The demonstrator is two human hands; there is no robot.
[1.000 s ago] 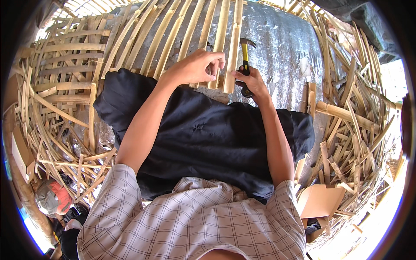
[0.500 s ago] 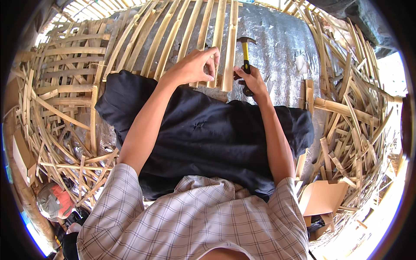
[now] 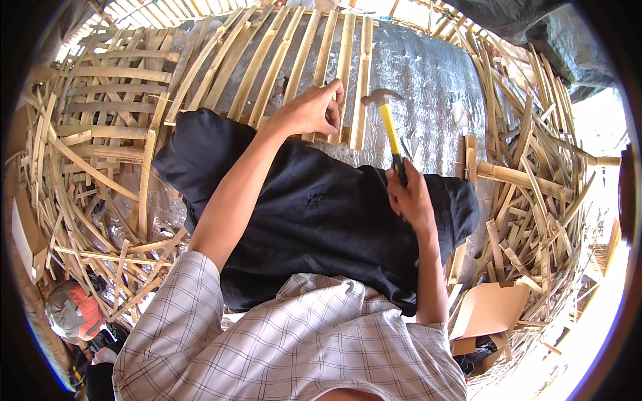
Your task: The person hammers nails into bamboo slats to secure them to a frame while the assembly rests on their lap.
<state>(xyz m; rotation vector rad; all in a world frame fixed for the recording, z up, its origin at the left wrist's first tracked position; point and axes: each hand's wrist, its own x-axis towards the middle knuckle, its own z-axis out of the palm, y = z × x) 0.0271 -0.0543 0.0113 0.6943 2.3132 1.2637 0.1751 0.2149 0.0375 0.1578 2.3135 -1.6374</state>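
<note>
In my right hand [image 3: 412, 198] is a claw hammer [image 3: 389, 128] with a yellow and black handle. My fingers wrap its lower grip, and its head points away from me over the silvery sheet. My left hand [image 3: 311, 112] is closed in a pinch above the near ends of the bamboo slats [image 3: 362, 87]. Whatever lies between its fingertips is too small or hidden to make out. The slats lie side by side with gaps, running away from me. Black cloth [image 3: 314, 214] covers my legs below both hands.
A silvery sheet [image 3: 428, 73] spreads under the slats. At left stands a woven bamboo lattice [image 3: 120, 77]. Loose bamboo strips [image 3: 528, 220] are heaped at right, beside an open cardboard box [image 3: 491, 307]. A grey and red cap [image 3: 73, 311] shows at lower left.
My right hand has drawn back toward me with the hammer, which now tilts further from the slats. My left hand keeps its pinch at the slat ends. The whole view has shifted slightly.
</note>
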